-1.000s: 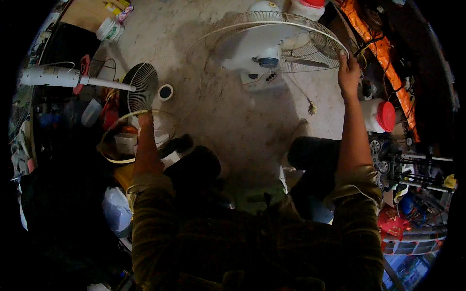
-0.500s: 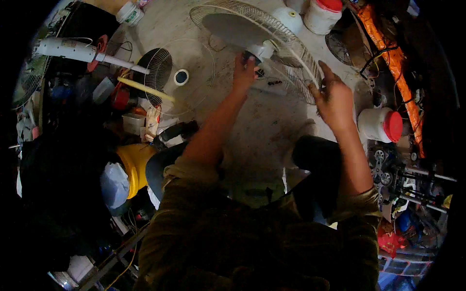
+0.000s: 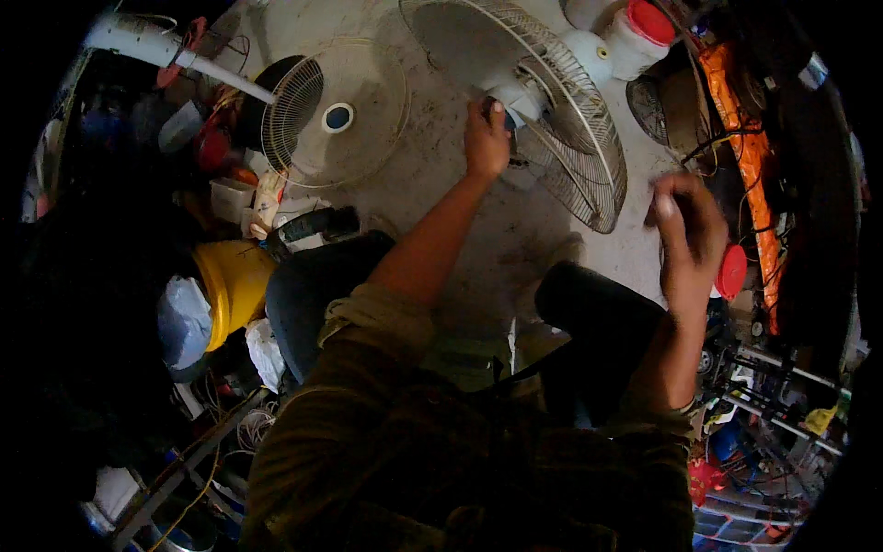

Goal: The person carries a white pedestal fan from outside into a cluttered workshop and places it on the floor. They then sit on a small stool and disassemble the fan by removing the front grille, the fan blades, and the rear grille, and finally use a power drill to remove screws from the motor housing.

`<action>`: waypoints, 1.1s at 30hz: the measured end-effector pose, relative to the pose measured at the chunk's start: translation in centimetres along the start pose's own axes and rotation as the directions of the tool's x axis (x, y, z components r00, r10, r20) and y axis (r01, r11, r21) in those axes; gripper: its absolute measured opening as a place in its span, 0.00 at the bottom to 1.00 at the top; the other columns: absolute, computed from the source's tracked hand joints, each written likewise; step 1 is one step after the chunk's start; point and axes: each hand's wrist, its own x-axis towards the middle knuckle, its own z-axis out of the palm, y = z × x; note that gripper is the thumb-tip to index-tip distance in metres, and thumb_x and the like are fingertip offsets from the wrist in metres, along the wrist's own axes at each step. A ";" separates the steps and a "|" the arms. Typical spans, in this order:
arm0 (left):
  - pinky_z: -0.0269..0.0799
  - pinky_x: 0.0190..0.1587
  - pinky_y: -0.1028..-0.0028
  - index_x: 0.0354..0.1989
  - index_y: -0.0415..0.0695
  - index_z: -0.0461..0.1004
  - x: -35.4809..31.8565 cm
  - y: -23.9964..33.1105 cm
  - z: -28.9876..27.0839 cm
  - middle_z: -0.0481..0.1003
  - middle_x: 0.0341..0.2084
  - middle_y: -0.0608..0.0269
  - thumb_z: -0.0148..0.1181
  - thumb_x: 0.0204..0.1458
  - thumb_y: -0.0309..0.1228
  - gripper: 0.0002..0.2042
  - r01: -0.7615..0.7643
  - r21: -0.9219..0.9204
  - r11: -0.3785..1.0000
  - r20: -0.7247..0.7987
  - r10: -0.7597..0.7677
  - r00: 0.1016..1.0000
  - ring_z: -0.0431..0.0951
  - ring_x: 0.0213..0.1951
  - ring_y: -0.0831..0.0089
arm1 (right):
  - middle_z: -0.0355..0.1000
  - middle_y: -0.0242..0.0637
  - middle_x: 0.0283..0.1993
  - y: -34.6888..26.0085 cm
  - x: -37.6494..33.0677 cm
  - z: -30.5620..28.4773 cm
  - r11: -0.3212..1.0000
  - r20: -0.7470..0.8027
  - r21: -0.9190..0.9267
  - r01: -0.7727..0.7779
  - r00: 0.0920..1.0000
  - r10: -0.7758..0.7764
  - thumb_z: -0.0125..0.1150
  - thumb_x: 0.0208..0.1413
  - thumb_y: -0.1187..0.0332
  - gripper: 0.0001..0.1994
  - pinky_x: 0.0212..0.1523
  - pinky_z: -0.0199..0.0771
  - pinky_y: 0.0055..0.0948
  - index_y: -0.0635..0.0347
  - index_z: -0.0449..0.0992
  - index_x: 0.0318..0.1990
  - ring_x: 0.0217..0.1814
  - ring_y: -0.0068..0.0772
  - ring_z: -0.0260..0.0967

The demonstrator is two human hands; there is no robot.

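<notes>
An electric fan head (image 3: pixel 526 97) with a wide wire cage (image 3: pixel 607 175) stands tilted on the floor in front of me. My left hand (image 3: pixel 487 143) is closed around the dark part beside its pale motor housing, thumb on top. Apart from the cage's right rim, my right hand (image 3: pixel 690 225) hangs in the air with fingers curled in and smeared by motion. Whether anything is between those fingers cannot be made out. To the left of the fan, a round wire grille (image 3: pixel 372 152) with a dark centre disc (image 3: pixel 338 117) lies on the floor.
White buckets with red lids (image 3: pixel 641 37) stand at the far right, near a long orange wrapped bundle (image 3: pixel 750 175). At left are a white fan pole (image 3: pixel 225 76), a yellow bucket (image 3: pixel 235 285) and a small pale box (image 3: pixel 232 201). Metal parts and cables crowd the lower right.
My right hand has left the cage rim and drawn back toward me and to the right. My left hand stays on the fan. The view has shifted a little.
</notes>
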 end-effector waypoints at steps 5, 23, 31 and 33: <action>0.64 0.43 0.63 0.48 0.33 0.59 1.8 -1.8 -1.0 0.70 0.36 0.44 0.43 0.56 0.46 0.24 -0.124 0.031 0.992 0.013 0.124 0.992 0.71 0.38 0.55 | 0.66 0.48 0.45 1.5 0.3 10.1 0.763 0.157 -0.475 0.439 0.895 -0.417 0.59 0.45 0.69 0.15 0.44 0.68 0.33 0.64 0.70 0.42 0.44 0.45 0.66; 0.64 0.42 0.58 0.50 0.39 0.59 0.4 -3.1 -3.3 0.67 0.40 0.41 0.45 0.54 0.41 0.21 -0.213 0.097 0.972 -0.158 0.226 0.961 0.68 0.41 0.46 | 0.70 0.53 0.35 6.9 5.1 15.7 0.590 0.205 -0.803 0.089 0.970 0.133 0.46 0.49 0.74 0.14 0.36 0.67 0.45 0.61 0.67 0.45 0.37 0.54 0.68; 0.65 0.30 0.54 0.46 0.40 0.57 1.6 -3.2 -5.3 0.72 0.24 0.43 0.41 0.56 0.41 0.17 -0.133 0.314 0.940 -0.183 0.197 0.963 0.73 0.27 0.45 | 0.70 0.54 0.29 7.9 5.4 18.5 0.593 0.208 -0.786 0.176 0.978 -0.014 0.46 0.46 0.77 0.17 0.32 0.68 0.45 0.63 0.68 0.46 0.31 0.54 0.69; 0.64 0.29 0.54 0.45 0.41 0.58 1.9 -3.8 -5.2 0.72 0.22 0.43 0.40 0.56 0.42 0.17 -0.122 0.304 0.945 -0.204 0.190 0.960 0.72 0.26 0.44 | 0.70 0.54 0.28 8.0 5.4 18.8 0.584 0.210 -0.794 0.169 0.978 0.004 0.46 0.45 0.77 0.17 0.32 0.68 0.44 0.63 0.68 0.46 0.31 0.54 0.69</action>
